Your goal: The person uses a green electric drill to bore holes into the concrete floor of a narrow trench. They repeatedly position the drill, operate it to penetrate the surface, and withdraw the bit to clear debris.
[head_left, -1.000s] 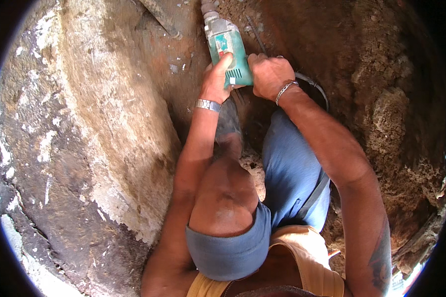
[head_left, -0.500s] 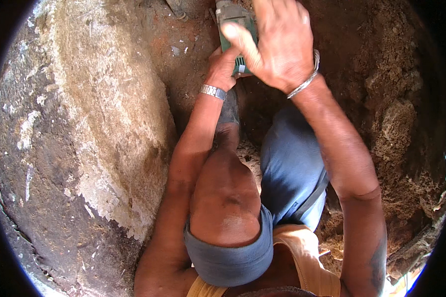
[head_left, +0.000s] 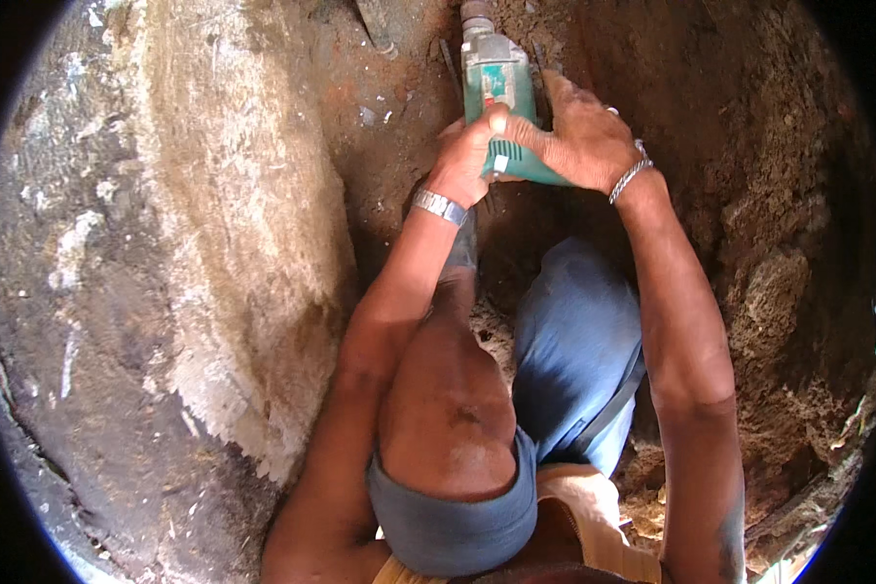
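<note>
A green and grey power drill [head_left: 499, 83] lies on its side in front of me, its chuck [head_left: 476, 18] pointing away toward the top edge. My left hand [head_left: 460, 164] grips the left rear of the drill body, and most of its fingers are hidden beneath it. On the other side, my right hand [head_left: 591, 143] is closed around the handle, with the thumb laid across the casing and one finger stretched forward. Whatever lies beyond the chuck is cut off by the edge of the view.
A large, rough, pale rock-like wall [head_left: 234, 224] rises close on my left. Crumbly brown earth [head_left: 779, 253] stands on the right. A metal tool end [head_left: 375, 27] lies on the dirt at the top. My bare knee [head_left: 448, 419] and blue-clad leg [head_left: 574, 341] are between my arms.
My right hand has come down from above the drill and now grips its handle. The drill and my left hand appear slightly lower and farther right in the view.
</note>
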Tool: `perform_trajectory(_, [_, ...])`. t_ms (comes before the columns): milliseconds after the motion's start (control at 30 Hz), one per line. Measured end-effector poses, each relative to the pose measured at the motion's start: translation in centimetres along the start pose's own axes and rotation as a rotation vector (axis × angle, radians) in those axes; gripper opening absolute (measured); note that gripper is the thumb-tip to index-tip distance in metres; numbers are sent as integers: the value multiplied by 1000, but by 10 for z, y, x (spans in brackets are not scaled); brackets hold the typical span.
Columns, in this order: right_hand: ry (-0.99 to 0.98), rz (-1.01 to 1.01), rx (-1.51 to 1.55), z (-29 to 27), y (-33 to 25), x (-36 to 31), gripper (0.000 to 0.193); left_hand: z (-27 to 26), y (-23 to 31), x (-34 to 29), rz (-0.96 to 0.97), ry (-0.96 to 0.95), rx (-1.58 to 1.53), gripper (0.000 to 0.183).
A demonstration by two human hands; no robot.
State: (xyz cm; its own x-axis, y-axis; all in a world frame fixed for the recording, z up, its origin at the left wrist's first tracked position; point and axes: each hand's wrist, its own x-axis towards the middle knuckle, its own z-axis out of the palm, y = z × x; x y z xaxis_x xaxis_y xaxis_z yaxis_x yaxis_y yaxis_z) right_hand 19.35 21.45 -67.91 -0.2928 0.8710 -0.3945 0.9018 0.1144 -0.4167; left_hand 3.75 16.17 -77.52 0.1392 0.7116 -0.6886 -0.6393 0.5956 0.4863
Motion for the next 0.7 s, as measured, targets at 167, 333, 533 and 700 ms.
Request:
perform_trajectory(167, [-292,6,-135,28,11,-26,71,-6,-9,-4,31,56,65,42])
perform_trajectory(333, [-87,-5,-303,52,12,-33,58,-7,-12,-8,47,63,129,44])
perform_trajectory(533, [-51,-18,-274,51,18,-41,51,0,-19,-14,72,90,128,44])
perform_trajectory(700, [-43,-18,-269,54,19,-40,46,-2,-20,-14,80,83,128,44])
